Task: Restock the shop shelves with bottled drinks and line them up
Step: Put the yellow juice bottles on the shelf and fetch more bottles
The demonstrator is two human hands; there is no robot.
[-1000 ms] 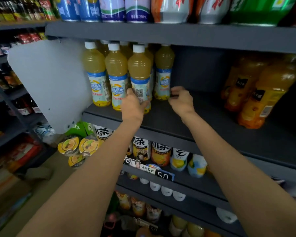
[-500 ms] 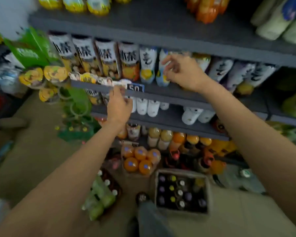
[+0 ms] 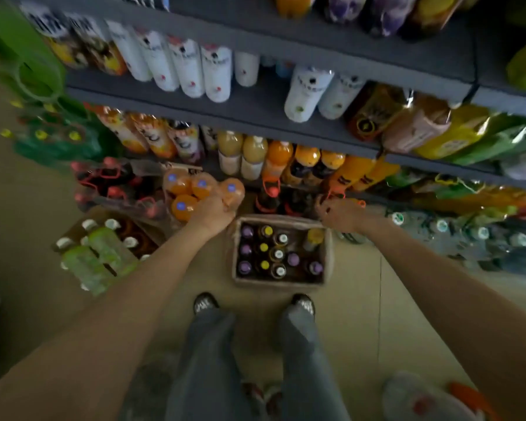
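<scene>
Head view, looking straight down past the person's legs to the shop floor: an open cardboard box [image 3: 281,252] sits right in front of the shoes [image 3: 205,302], caps up, purple, yellow and white, so any bottle can be plucked from above, which is surely why it is parked at the foot of the shelves [image 3: 249,113]. These boxed bottles [image 3: 263,247] are the stock waiting to go up; none is in hand yet. Both arms stretch forward and down, elbows nearly straight. The left hand [image 3: 214,212] hangs over the box's far left corner, knuckles toward the camera, just in front of a shrink-wrapped pack of orange bottles [image 3: 195,189]; its fingers are hidden behind the back of the hand and the frame is smeared, so I cannot tell whether they grip anything. The right hand [image 3: 340,212] hovers at the far right corner, fingers loosely curled and apparently holding nothing. A loose cluster of pale green bottles [image 3: 99,256] stands on the floor to the left, well apart from either hand.
</scene>
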